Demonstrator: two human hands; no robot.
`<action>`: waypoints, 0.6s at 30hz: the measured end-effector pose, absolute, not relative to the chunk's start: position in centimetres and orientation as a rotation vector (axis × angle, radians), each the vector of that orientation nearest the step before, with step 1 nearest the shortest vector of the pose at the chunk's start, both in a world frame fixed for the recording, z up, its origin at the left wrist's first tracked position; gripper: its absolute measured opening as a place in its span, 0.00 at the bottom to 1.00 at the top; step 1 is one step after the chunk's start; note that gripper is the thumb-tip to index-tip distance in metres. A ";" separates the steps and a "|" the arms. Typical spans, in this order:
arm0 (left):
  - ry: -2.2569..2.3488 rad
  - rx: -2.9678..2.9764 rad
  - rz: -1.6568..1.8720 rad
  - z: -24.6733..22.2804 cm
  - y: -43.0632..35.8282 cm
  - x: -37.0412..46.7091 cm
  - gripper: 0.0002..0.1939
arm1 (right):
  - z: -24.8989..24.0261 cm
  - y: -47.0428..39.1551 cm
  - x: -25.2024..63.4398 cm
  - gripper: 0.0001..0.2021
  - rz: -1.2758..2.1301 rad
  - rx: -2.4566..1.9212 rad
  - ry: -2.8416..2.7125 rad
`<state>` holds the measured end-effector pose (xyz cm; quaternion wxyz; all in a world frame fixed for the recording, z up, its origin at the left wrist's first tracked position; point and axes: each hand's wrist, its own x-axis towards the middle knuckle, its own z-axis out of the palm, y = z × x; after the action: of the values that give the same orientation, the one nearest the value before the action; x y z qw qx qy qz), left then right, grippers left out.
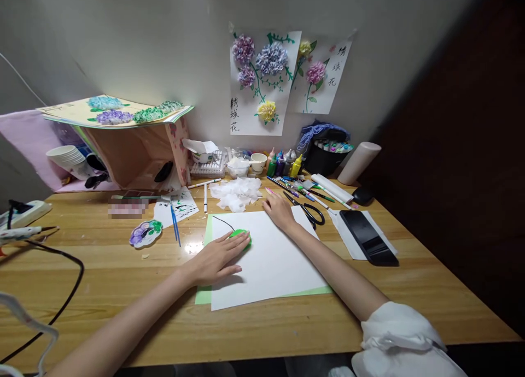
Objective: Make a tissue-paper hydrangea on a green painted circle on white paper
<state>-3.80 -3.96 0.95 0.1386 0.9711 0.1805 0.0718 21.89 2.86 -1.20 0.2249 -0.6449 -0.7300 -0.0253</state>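
Observation:
A large white sheet of paper point(266, 267) lies on the table over a light green sheet point(204, 296). My left hand point(221, 255) rests palm down on its left part, fingers stretched out across a bright green rounded shape point(246, 243). From that shape a thin dark curved line runs up to the left. Just past the sheet's top edge is my right hand point(279, 210), with its fingers bent over the table. A small pink-tipped item point(270, 191) shows at these fingertips; whether they grip it is not visible. Black-handled scissors point(314, 216) lie to its right.
Crumpled white tissue point(235, 193), paint bottles point(295, 166) and scattered pens stand or lie behind the sheet. A phone point(369, 237) is at right; a paint palette point(146, 234) and two blue brushes point(175, 225) at left. A glue gun point(22, 234) with its cable sits far left.

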 end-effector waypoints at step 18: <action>1.404 2.424 0.742 1.7 10.3 6.3 0.05 | 1.9 1.5 31.4 0.09 0.198 -2.102 -1.830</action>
<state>6.29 10.26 1.65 0.1215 0.8303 0.4809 0.2541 31.43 1.50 1.93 0.1730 -0.7410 -0.6451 0.0699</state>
